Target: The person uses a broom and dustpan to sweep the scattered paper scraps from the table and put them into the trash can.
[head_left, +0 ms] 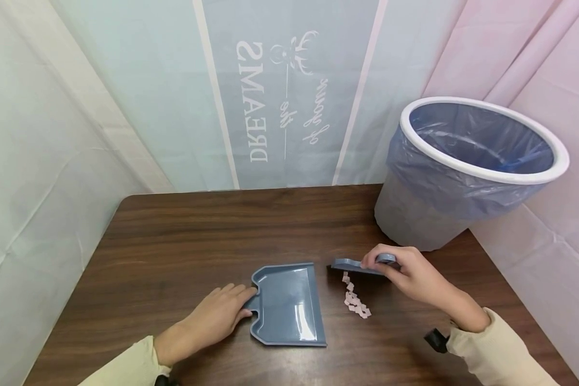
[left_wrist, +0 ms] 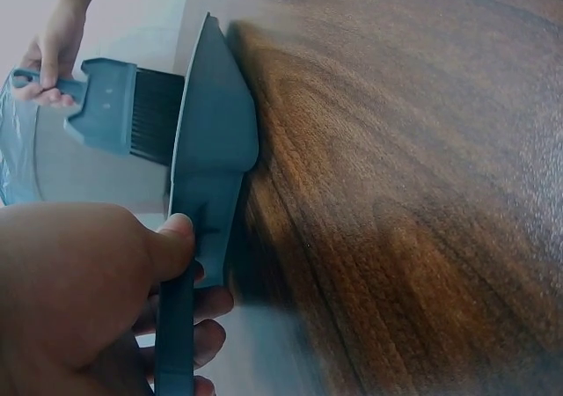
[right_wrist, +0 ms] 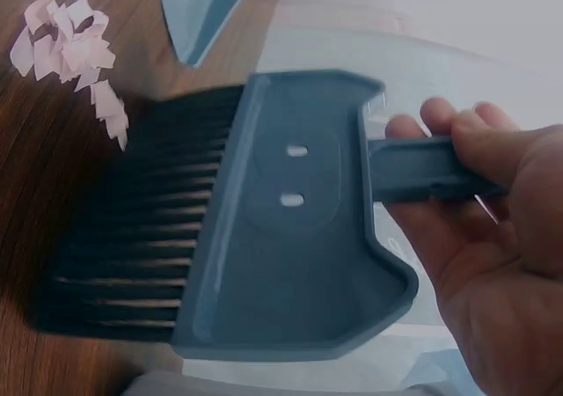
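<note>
My left hand (head_left: 218, 315) grips the short handle of a blue-grey dustpan (head_left: 289, 305), thumb on one side and fingers on the other in the left wrist view. The pan lies on the wooden table with its straight lip facing right. My right hand (head_left: 417, 274) holds a matching hand brush (right_wrist: 299, 211) by its handle. Dark bristles (right_wrist: 141, 220) point down at the table in the right wrist view. Between brush and pan lip, a small trail of pale pink paper scraps (head_left: 354, 301) lies on the wood, its far end close by the brush.
A grey waste bin (head_left: 415, 209) with a white rim (head_left: 484, 107) and a bluish plastic liner stands at the table's back right. Printed cloth (head_left: 289, 96) hangs behind the table's far edge. Pale sheets flank both sides of the brown table (head_left: 198, 230).
</note>
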Tool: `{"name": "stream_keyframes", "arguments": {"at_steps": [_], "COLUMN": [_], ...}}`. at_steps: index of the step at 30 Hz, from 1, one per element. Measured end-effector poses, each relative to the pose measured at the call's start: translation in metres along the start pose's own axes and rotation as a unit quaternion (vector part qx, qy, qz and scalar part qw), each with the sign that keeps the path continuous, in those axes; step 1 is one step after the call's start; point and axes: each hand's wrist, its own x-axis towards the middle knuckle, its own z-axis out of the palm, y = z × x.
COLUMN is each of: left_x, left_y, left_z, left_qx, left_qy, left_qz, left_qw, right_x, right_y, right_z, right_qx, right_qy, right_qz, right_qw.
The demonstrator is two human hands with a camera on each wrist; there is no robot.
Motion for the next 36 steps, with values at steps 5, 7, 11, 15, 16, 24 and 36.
{"name": "stream_keyframes", "arguments": {"at_steps": [5, 7, 11, 15, 16, 24, 36], "left_x": [0.0, 0.0, 0.0, 0.0, 0.0, -0.001, 0.0], "left_y": [0.0, 0.0, 0.001, 0.001, 0.001, 0.001, 0.0], "left_z": [-0.002, -0.002, -0.004, -0.005, -0.005, -0.005, -0.002], "left_qx": [-0.001, -0.002, -0.004, -0.004, -0.005, 0.006, 0.004], "left_qy": [-0.006, -0.008, -0.01, -0.011, -0.011, -0.006, -0.011], "left_qz": [0.0, -0.001, 0.0, 0.001, 0.0, 0.005, 0.002], "left_qw": [1.0, 1.0, 0.9999, 0.9999, 0.9999, 1.0, 0.9999], "right_x": [-0.003, -0.003, -0.002, -0.001, -0.001, -0.007, -0.01], "right_y": [-0.004, -0.006, -0.011, -0.011, -0.011, -0.003, 0.003], "right_z": [-0.006, -0.009, -0.013, -0.019, -0.02, -0.023, -0.019], "right_qx": [0.041, 0.059, 0.099, 0.142, 0.153, 0.249, 0.238], "right_qy": [-0.033, -0.047, -0.06, -0.046, -0.046, -0.143, -0.127], "right_qz": [-0.004, -0.012, -0.024, -0.055, -0.064, -0.089, -0.038], "right_qw": [0.9986, 0.9971, 0.993, 0.9873, 0.985, 0.9539, 0.9623]}}
